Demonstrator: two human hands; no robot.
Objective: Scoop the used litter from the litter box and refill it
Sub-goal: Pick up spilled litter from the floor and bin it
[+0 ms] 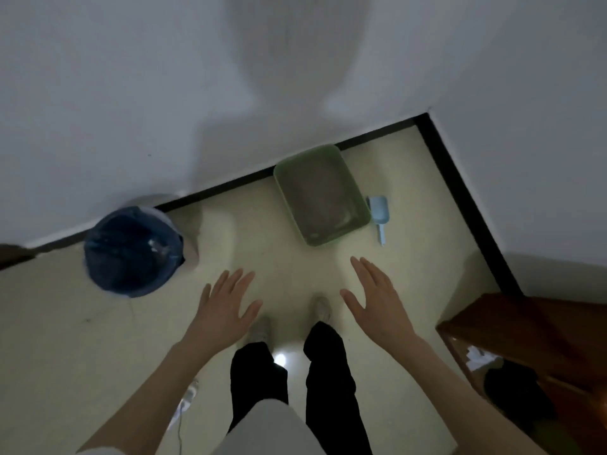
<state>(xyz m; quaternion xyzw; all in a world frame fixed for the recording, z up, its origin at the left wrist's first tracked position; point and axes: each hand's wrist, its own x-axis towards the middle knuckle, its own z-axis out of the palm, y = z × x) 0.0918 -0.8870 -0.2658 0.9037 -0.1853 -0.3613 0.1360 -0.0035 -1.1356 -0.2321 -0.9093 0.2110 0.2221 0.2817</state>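
Observation:
A green rectangular litter box (282,182) stands on the pale floor against the wall, with brownish litter (323,192) inside it. A light blue scoop (379,213) lies on the floor just right of the box, handle toward me. My left hand (226,307) and my right hand (374,300) hover palm down with straight, spread fingers, holding nothing, well short of the box. I am standing; my shoes and dark trousers show below the hands.
A round bin lined with a blue bag (133,251) stands at the left by the wall. A dark baseboard (466,198) marks the corner. Brown wooden furniture (532,339) fills the lower right. A white cable (184,408) lies on the floor at lower left.

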